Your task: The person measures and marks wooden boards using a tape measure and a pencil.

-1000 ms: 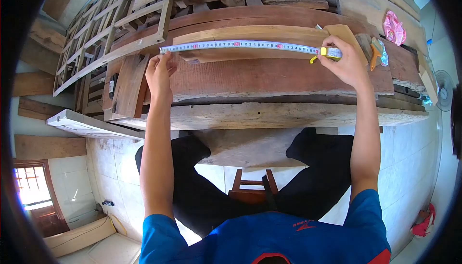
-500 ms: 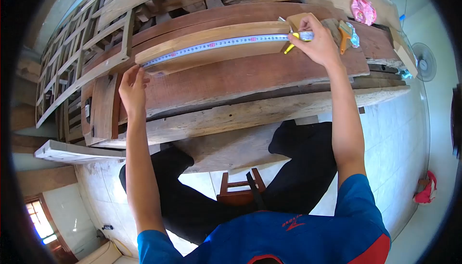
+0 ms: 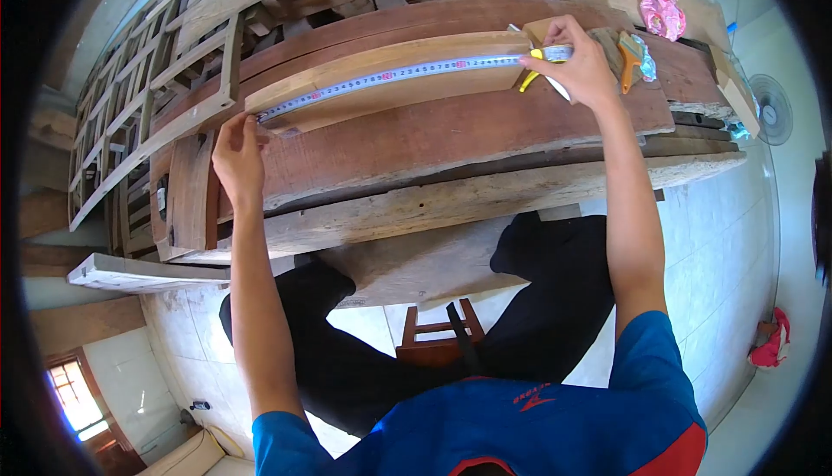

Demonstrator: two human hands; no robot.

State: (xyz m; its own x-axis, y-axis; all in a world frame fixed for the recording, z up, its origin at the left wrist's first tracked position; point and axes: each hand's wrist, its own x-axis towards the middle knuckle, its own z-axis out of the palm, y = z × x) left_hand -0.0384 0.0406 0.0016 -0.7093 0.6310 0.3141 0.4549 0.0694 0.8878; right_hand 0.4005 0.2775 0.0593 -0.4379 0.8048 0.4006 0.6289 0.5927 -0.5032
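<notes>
A pale wooden board (image 3: 416,95) lies lengthwise on the reddish-brown planks. Stretched along it is the blade of a tape measure (image 3: 390,77), its numbers facing up. At the board's left end, my left hand (image 3: 238,159) is closed, with thumb and fingertips pinching the blade's end. My right hand (image 3: 579,67) grips the tape measure at the board's right end, the thumb pressed on the blade. Yellow parts show beside that hand; its palm hides some of the case.
An orange-handled scraper or brush (image 3: 627,70) and a pink crumpled wrapper (image 3: 662,11) lie to the right. Wooden lattice frames (image 3: 156,112) stand at the left. Close to my knees runs a rough plank edge (image 3: 416,209). A small wooden stool (image 3: 440,330) is below.
The view has shifted slightly. My left fingertips sit closer on the blade's end, and the right hand has tilted a little. The tape measure stays stretched along the board.
</notes>
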